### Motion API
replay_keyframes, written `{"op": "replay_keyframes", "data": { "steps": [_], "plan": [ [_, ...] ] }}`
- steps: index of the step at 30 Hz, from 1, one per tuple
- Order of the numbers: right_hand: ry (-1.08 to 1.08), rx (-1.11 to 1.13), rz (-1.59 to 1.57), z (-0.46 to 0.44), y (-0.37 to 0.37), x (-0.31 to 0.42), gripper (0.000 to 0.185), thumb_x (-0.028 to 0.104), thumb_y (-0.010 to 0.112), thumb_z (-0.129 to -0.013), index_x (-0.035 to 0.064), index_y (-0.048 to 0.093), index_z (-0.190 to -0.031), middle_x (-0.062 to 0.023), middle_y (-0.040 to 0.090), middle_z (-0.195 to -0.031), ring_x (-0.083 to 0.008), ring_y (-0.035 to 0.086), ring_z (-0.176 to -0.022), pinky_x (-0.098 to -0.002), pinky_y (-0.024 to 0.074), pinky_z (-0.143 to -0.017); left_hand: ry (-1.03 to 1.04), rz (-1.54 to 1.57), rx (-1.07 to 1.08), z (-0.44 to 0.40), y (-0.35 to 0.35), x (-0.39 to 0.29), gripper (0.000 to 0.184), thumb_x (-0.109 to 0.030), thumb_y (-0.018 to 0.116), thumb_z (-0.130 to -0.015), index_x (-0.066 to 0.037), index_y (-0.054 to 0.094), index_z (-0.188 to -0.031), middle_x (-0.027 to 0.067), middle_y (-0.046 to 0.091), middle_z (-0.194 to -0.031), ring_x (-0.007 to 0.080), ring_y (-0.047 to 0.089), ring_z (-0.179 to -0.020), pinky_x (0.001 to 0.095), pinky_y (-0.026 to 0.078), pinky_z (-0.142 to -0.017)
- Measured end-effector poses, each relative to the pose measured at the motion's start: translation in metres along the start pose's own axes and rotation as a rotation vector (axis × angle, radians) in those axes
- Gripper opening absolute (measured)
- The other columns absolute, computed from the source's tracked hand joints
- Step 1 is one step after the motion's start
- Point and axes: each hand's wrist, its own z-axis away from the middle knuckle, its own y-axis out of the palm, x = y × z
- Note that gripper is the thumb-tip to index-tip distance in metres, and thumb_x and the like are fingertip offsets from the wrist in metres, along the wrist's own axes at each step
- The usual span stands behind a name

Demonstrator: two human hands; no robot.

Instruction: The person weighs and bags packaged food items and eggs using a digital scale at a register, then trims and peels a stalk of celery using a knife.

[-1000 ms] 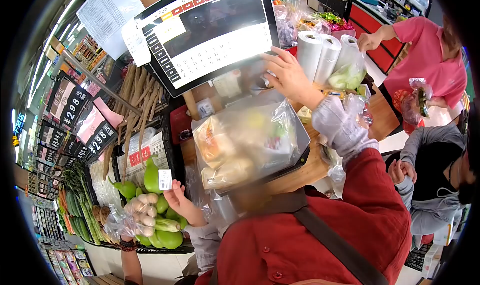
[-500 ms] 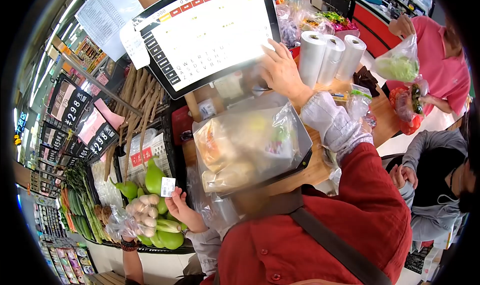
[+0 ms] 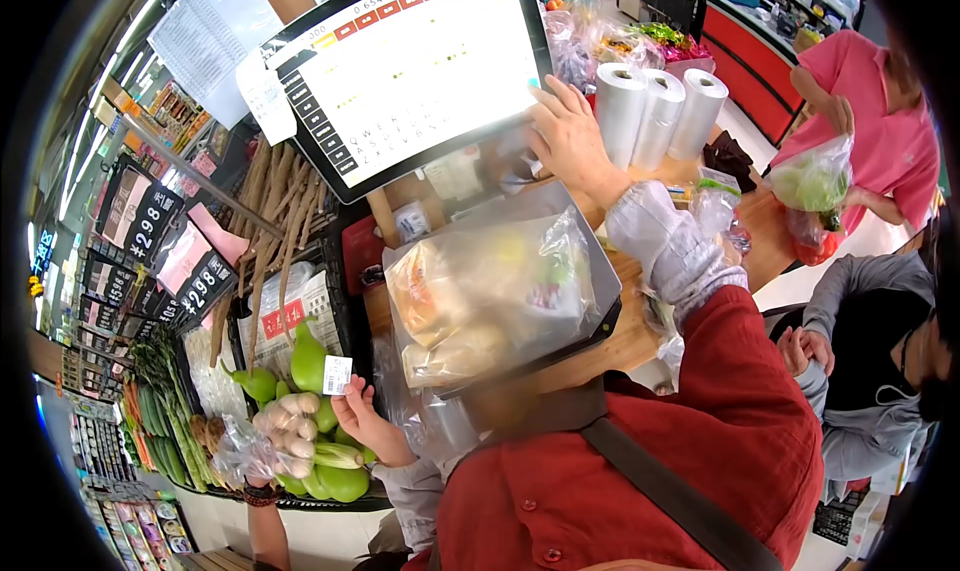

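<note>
My left hand (image 3: 364, 421) pinches a small white printed label (image 3: 337, 375) by its edge, just above several green gourds (image 3: 309, 359) in a black crate. My right hand (image 3: 575, 141) is raised at the right edge of a tilted touchscreen (image 3: 420, 91), fingers loosely stretched and a fingertip at the glass. It holds nothing. Below the screen, a clear plastic bag (image 3: 490, 301) of produce lies on the scale's metal tray (image 3: 606, 276). Its contents look blurred through the plastic; something orange and something purple show.
Another person's braceleted wrist (image 3: 262, 493) reaches in beside a bag of round pale produce (image 3: 290, 426). Rolls of plastic bags (image 3: 660, 121) stand right of my hand. A person in pink (image 3: 860, 101) holds a bag of greens (image 3: 812, 181); a person in grey (image 3: 870, 301) sits at right.
My right hand has shifted slightly down the screen's edge and is less blurred. The person in pink has moved the bag of greens lower. My left hand keeps its place with the label.
</note>
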Motion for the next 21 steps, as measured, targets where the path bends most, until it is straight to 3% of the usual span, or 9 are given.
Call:
{"op": "replay_keyframes", "data": {
  "steps": [5, 10, 16, 18, 19, 21],
  "plan": [
    [-0.124, 0.029, -0.043, -0.006, -0.001, 0.014, 0.020, 0.013, 0.061, -0.077, 0.0042, 0.059, -0.095, -0.0129, 0.053, -0.126, -0.0360, 0.040, -0.124, -0.0492, 0.0309, -0.104, -0.009, -0.005, -0.011, 0.002, -0.003, 0.000, 0.024, -0.021, 0.054, -0.094, -0.003, 0.055, -0.109, 0.0076, 0.063, -0.101, 0.0130, 0.058, -0.090, 0.0265, 0.045, -0.077],
    [-0.102, 0.070, -0.021, -0.008, 0.004, 0.015, 0.018, 0.012, 0.061, -0.077, 0.0054, 0.060, -0.093, -0.0117, 0.054, -0.125, -0.0353, 0.041, -0.124, -0.0484, 0.0315, -0.104, -0.003, 0.025, -0.059, 0.003, -0.010, 0.000, 0.023, -0.020, 0.055, -0.093, -0.003, 0.056, -0.108, 0.0071, 0.063, -0.100, 0.0128, 0.059, -0.089, 0.0261, 0.046, -0.076],
    [-0.183, 0.059, -0.142, -0.054, -0.003, 0.048, 0.014, 0.013, 0.062, -0.078, 0.0069, 0.059, -0.090, -0.0094, 0.060, -0.115, -0.0318, 0.049, -0.115, -0.0445, 0.0391, -0.093, 0.024, 0.041, -0.044, 0.001, -0.016, 0.001, 0.016, -0.019, 0.054, -0.094, -0.004, 0.057, -0.099, 0.0045, 0.064, -0.086, 0.0114, 0.060, -0.074, 0.0245, 0.047, -0.068],
    [-0.325, 0.222, -0.189, -0.078, -0.002, 0.068, 0.016, 0.012, 0.061, -0.077, 0.0071, 0.059, -0.092, -0.0092, 0.059, -0.115, -0.0309, 0.048, -0.113, -0.0438, 0.0389, -0.093, 0.008, 0.082, -0.046, 0.002, -0.014, -0.001, 0.015, -0.019, 0.054, -0.094, -0.004, 0.057, -0.097, 0.0046, 0.064, -0.084, 0.0111, 0.059, -0.072, 0.0244, 0.047, -0.066],
    [-0.333, 0.222, -0.190, -0.089, -0.001, 0.078, 0.016, 0.012, 0.061, -0.077, 0.0071, 0.059, -0.092, -0.0092, 0.059, -0.115, -0.0309, 0.048, -0.113, -0.0438, 0.0389, -0.093, -0.012, 0.118, -0.035, 0.004, -0.012, -0.003, 0.014, -0.019, 0.054, -0.094, -0.005, 0.057, -0.095, 0.0047, 0.064, -0.083, 0.0109, 0.059, -0.070, 0.0243, 0.047, -0.065],
    [-0.544, 0.114, -0.083, -0.109, 0.004, 0.097, 0.019, 0.017, 0.064, -0.076, 0.0077, 0.060, -0.092, -0.0071, 0.059, -0.114, -0.0281, 0.048, -0.114, -0.0413, 0.0375, -0.096, -0.003, 0.126, -0.040, 0.006, -0.011, -0.006, 0.014, -0.019, 0.054, -0.094, -0.005, 0.056, -0.095, 0.0048, 0.064, -0.081, 0.0110, 0.059, -0.067, 0.0243, 0.047, -0.063]
  ]
}}
